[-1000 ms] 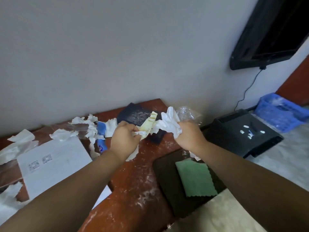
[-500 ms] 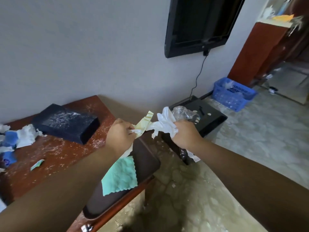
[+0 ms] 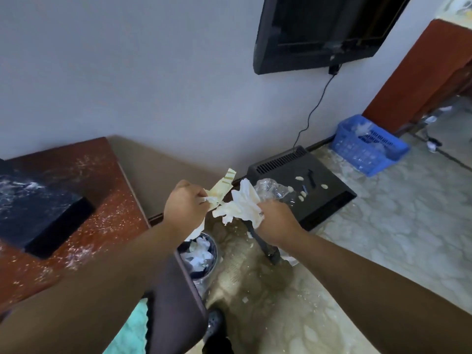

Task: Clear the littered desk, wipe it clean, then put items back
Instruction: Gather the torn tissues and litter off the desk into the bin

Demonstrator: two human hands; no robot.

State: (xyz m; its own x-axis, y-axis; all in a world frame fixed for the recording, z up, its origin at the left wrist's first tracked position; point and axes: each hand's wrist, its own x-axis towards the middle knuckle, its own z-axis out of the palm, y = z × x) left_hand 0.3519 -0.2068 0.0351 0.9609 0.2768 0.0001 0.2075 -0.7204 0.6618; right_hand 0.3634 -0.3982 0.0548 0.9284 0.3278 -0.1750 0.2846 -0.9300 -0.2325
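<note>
My left hand (image 3: 185, 209) grips a yellow striped paper wrapper (image 3: 221, 186) together with bits of white tissue. My right hand (image 3: 274, 222) grips a crumpled white tissue wad (image 3: 241, 206) and a piece of clear plastic film (image 3: 272, 190). Both hands hover past the right end of the red-brown desk (image 3: 102, 200), above a small waste bin (image 3: 201, 255) on the floor that holds white crumpled paper. The desk top is dusted with white powder. A dark blue box (image 3: 30, 208) lies on the desk at the left.
A green cloth (image 3: 130, 330) lies on a dark mat (image 3: 173, 300) at the desk's near edge. On the floor stand a black flat device (image 3: 319, 180) with white bits on it and a blue basket (image 3: 367, 146). A black screen (image 3: 321, 29) hangs on the wall.
The view has swung right, off the desk toward the floor. Both hands, still holding the litter, have moved past the desk's right end to above the waste bin, which has come into view.
</note>
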